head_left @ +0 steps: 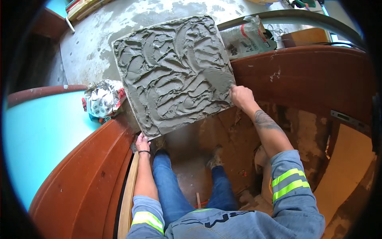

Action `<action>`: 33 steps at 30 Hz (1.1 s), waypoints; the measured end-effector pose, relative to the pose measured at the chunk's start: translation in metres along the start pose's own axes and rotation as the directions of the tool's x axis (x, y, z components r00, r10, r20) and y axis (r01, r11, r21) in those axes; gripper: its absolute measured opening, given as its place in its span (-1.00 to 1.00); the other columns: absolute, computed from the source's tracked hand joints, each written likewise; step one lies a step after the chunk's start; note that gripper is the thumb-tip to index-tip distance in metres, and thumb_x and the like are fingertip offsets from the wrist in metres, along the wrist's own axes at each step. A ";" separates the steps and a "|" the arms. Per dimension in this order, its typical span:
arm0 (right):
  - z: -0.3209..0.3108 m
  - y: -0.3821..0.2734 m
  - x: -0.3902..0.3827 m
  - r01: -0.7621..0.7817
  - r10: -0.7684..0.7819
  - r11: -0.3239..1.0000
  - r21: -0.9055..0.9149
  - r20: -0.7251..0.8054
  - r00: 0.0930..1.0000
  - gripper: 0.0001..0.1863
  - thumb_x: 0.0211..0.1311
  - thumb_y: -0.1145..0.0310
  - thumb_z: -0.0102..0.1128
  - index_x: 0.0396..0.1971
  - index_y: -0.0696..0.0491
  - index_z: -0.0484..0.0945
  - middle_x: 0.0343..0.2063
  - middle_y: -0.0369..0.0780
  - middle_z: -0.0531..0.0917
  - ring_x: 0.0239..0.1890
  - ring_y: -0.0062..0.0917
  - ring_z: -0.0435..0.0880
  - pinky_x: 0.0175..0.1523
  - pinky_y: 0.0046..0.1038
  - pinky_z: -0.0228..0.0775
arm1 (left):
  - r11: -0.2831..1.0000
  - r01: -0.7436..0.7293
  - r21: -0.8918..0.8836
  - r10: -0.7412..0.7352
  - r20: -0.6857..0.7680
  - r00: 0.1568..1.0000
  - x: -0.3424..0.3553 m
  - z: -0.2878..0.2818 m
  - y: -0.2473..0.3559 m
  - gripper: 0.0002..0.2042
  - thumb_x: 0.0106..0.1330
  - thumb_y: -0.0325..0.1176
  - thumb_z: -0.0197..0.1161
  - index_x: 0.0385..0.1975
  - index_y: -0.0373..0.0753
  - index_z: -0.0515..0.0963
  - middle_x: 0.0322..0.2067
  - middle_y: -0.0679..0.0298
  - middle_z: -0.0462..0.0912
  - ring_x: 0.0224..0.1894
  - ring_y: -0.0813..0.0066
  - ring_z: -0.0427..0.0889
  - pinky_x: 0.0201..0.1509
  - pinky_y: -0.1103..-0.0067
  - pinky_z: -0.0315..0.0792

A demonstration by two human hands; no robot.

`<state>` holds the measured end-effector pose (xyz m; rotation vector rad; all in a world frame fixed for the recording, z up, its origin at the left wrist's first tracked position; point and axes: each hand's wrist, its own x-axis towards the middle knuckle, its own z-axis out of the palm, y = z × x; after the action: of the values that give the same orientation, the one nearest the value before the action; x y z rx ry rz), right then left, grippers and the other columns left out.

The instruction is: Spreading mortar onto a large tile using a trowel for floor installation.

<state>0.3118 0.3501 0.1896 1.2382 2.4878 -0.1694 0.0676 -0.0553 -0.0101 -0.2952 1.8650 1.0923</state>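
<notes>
A large square tile (137,119) lies ahead of me, its upper face spread with thick grey wet mortar (175,75) in ridges and swirls. My left hand (143,142) grips the tile's near left corner, thumb and fingers at the edge. At the near right corner, my right hand (242,96) is closed in a fist against the mortar's edge. What that fist holds is hidden; a smoother patch of mortar (218,81) lies just beside it.
Reddish-brown door frame panels stand at left (83,179) and right (302,71). A crumpled bag (104,99) sits left of the tile, a plastic sack (248,40) behind it at right. Wood strips (85,8) lie at the far left. Brown sheeting (234,131) covers the floor near my feet.
</notes>
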 end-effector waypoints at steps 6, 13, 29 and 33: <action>0.028 -0.051 -0.056 -0.739 0.209 -0.144 0.658 0.750 0.627 -0.70 0.34 0.16 -0.07 -0.30 0.12 0.44 -0.61 -0.24 0.51 -0.67 -0.55 0.45 -0.57 -0.43 0.42 | 0.999 -0.019 -0.031 0.018 -0.041 0.999 -0.006 -0.004 0.011 -0.64 0.33 -0.47 -0.02 0.13 -0.10 0.40 -0.13 0.47 0.54 -0.20 0.67 0.48 -0.25 0.65 0.40; 0.018 -0.172 -0.081 -0.678 -0.020 -0.442 0.588 0.749 0.663 -0.74 0.32 0.15 -0.05 -0.38 0.05 0.42 -0.66 -0.32 0.48 -0.71 -0.66 0.40 -0.64 -0.54 0.34 | 0.986 0.051 -0.161 -0.037 0.094 0.995 -0.014 0.000 0.016 -0.57 0.34 -0.49 -0.06 0.22 -0.07 0.30 -0.04 0.45 0.51 -0.13 0.62 0.48 -0.11 0.55 0.40; 0.003 -0.114 -0.052 0.194 -0.193 0.981 0.004 0.072 0.978 -0.84 0.16 0.37 -0.03 -0.45 0.11 0.50 -0.48 -0.06 0.62 -0.51 -0.27 0.66 -0.44 -0.29 0.52 | 0.969 0.030 -0.244 -0.015 0.063 0.998 -0.003 -0.005 0.002 -0.59 0.30 -0.59 -0.05 0.15 -0.17 0.35 -0.10 0.45 0.56 -0.22 0.70 0.50 -0.22 0.68 0.39; -0.014 -0.148 -0.114 0.150 -0.177 0.978 0.148 0.190 0.966 -0.82 0.15 0.37 -0.02 -0.33 0.14 0.47 -0.43 -0.04 0.59 -0.43 -0.20 0.65 -0.37 -0.22 0.52 | 0.976 0.021 -0.217 -0.006 0.068 0.998 -0.013 -0.014 -0.003 -0.55 0.30 -0.61 -0.07 0.20 -0.13 0.31 -0.06 0.44 0.54 -0.16 0.70 0.50 -0.21 0.68 0.39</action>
<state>0.2540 0.1787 0.2369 1.0061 2.4305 -0.4852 0.0679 -0.0714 0.0012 -0.3918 1.6845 1.2839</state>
